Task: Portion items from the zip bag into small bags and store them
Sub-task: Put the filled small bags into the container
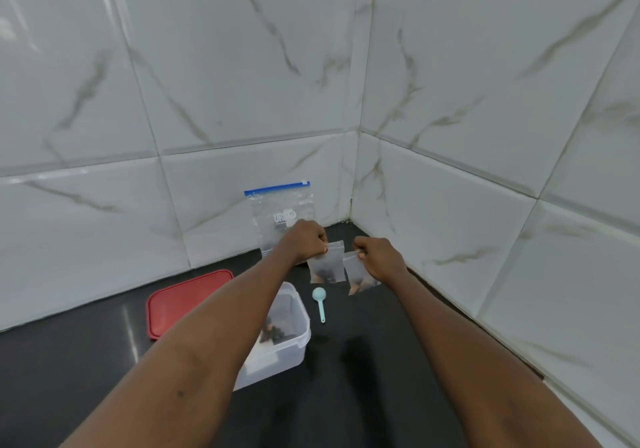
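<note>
since hanging by the top edge lets the dark contents settle, the left hand (306,241) pinches the first small bag (327,269) and the right hand (377,258) pinches the second small bag (360,276); the zip bag (277,210) leans on the wall behind, and the open tub (294,347) sits close, likely for storage.

A home kitchen corner: glossy marble-look wall tiles (242,66) meet a dark polished counter (363,378), which carries a plastic food tub (294,343), its red lid (180,302) and a small scoop (318,298)
</note>
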Available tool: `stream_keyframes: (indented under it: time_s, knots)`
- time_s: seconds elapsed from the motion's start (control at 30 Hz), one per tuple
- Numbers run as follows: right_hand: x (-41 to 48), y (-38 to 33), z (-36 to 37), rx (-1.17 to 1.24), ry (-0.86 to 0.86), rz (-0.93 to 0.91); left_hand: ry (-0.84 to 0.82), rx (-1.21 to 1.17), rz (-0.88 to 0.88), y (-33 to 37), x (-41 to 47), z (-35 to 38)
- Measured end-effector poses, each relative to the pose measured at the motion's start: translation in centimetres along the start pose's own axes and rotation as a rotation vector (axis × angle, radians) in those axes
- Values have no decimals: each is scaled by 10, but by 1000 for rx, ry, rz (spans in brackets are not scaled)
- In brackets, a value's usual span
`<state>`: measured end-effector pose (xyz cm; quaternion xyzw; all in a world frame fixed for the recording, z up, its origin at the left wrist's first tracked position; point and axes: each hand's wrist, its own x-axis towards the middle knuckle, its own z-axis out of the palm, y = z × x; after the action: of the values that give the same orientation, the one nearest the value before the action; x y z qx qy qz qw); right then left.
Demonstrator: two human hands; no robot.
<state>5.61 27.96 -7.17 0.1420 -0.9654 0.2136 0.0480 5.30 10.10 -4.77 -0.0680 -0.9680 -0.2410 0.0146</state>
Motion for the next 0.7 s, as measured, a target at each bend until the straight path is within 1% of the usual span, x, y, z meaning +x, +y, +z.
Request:
stream_keyframes:
  time_s: [0.13,0.2,0.23,0.3,0.4,0.57,0.63,0.7]
  knots:
    - [-4,-52,-2,-14,154,-59,78,8,-35,-23,-29,-33]
    - [-5,-75,-2,16,176,-88,100,-18,-45,-35,-43,-47]
    - [-6,-86,-1,39,159,-109,95,-36,-50,-40,-51,-54]
    - [-6,-104,0,85,87,-166,49,-46,-47,-50,-65,-64]
    - [-10,-130,6,120,-66,-248,-33,-39,-74,-68,-87,-74]
    - [-19,-148,32,-63,-335,-304,-260,-40,-183,-89,-111,-63]
    - [-23,-147,40,-123,-397,-310,-338,-21,-218,-92,-117,-50]
    - [-27,-147,48,-163,-426,-315,-388,47,-227,-96,-122,-36]
